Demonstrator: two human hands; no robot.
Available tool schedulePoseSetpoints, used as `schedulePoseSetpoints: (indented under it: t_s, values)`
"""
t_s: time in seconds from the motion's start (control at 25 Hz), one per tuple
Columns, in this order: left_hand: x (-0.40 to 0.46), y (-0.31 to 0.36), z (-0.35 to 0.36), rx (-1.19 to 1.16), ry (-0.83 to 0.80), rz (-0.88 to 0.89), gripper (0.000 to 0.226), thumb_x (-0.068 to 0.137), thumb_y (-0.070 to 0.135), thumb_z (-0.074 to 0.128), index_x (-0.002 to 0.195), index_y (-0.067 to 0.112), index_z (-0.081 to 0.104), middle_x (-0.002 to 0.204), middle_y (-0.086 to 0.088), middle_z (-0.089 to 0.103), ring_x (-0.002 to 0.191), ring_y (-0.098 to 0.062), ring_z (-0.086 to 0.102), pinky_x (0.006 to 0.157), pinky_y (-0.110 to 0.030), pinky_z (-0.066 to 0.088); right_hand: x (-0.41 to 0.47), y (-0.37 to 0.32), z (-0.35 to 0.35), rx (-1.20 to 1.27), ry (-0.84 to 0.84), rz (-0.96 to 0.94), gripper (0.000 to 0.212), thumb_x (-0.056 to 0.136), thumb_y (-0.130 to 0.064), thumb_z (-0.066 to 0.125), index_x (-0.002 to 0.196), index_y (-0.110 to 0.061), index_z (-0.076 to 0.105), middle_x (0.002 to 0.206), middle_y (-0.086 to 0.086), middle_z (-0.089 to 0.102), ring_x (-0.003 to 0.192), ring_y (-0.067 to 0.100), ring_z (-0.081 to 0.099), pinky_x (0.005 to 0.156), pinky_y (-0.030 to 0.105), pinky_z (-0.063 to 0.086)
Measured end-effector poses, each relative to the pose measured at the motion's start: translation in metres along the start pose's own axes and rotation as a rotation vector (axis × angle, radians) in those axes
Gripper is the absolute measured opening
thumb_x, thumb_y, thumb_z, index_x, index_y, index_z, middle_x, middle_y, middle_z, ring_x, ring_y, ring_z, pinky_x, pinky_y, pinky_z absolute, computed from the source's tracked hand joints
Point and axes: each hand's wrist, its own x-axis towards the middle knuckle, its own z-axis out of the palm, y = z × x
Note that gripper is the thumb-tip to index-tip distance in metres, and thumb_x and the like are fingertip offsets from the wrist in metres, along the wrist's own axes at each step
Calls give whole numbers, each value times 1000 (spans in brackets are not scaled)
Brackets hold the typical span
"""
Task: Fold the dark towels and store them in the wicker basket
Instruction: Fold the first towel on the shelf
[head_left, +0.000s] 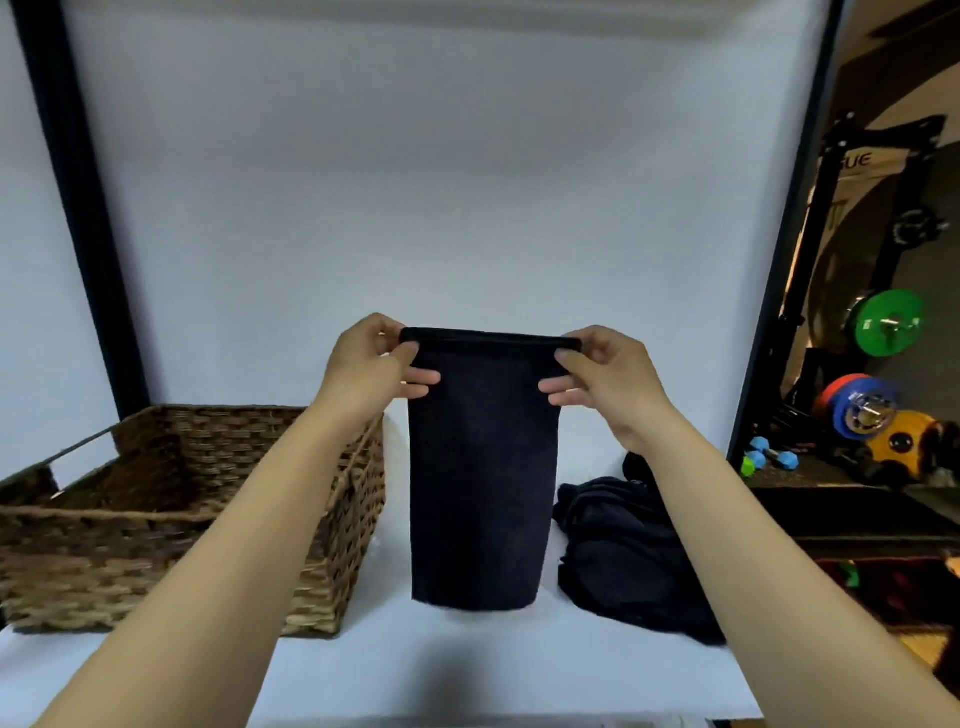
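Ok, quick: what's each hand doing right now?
Left hand: pinches the held towel's top left corner.
Right hand: pinches its top right corner.

A home gym corner. A weight rack, colored plates and dumbbells sit beside a white-backdropped table.

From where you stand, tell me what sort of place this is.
Likely a home gym or garage with a recording corner set up in it. A white table with a white backdrop fills the middle, while a weight rack, coloured weight plates and blue dumbbells stand at the right.
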Motion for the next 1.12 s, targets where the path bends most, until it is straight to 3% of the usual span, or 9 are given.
schedulePoseSetpoints:
  t_s: [0.28,0.4,0.48,0.56,0.64,0.76,0.88,1.0,1.12]
  values:
    - [-20,-83,-5,109,-24,59,9,101,1,53,97,8,53,107,-13,66,81,-24,77,73,-34,62,-13,77,5,-72,-61,-23,11,95,3,62,100,-5,67,108,15,71,94,33,73,91,36,59]
    - [-93,-171,-14,247,-156,-37,18,99,3,56,99,21,58,97,-7,73,84,-31,73,74,-47,59,-79,162,-4,-279,-189,95,25,93,1,65,98,-22,72,101,7,75,99,37,69,92,50,53]
    - [-155,-220,-23,406,-269,-40,31,97,5,59,100,36,60,98,6,73,85,-22,70,74,-41,56,-140,208,-14,-431,-312,157,38,94,-1,64,96,-38,71,113,-7,72,105,19,69,96,40,53]
    - [-206,-251,-28,568,-333,59,31,95,6,63,104,35,60,113,22,65,102,-5,64,86,-29,55,-188,237,-21,-600,-385,71,46,92,0,62,99,-46,65,125,-15,63,108,-2,62,98,24,49]
    - [-231,-258,-29,684,-313,144,26,93,9,66,110,29,62,125,25,58,114,1,56,95,-25,50,-211,247,-25,-707,-391,-67,48,90,-1,64,115,-42,60,130,-15,57,110,-5,55,98,19,47]
    - [-238,-253,-30,828,-316,251,35,88,19,74,121,25,62,135,13,56,128,-7,49,102,-31,48,-219,245,-25,-898,-413,-225,39,90,-22,68,127,-28,58,140,-15,50,122,1,44,103,28,44]
    - [-235,-250,-15,1016,-409,356,59,81,37,81,133,22,58,145,5,52,140,-18,44,110,-37,44,-217,243,-8,-1156,-390,-464,57,79,-39,77,130,-22,58,139,-2,54,120,19,48,97,38,48]
    - [-221,-248,8,1129,-484,393,59,73,38,87,125,22,63,134,4,59,127,-20,54,101,-35,49,-205,250,9,-1249,-384,-552,59,69,-34,85,122,-20,64,121,2,61,100,24,58,84,37,53]
    - [-213,-258,3,987,-345,355,37,75,21,86,106,21,67,107,8,59,99,-13,53,81,-27,52,-197,260,-1,-1199,-327,-501,37,77,-32,81,110,-21,69,100,-6,58,83,19,52,73,34,52]
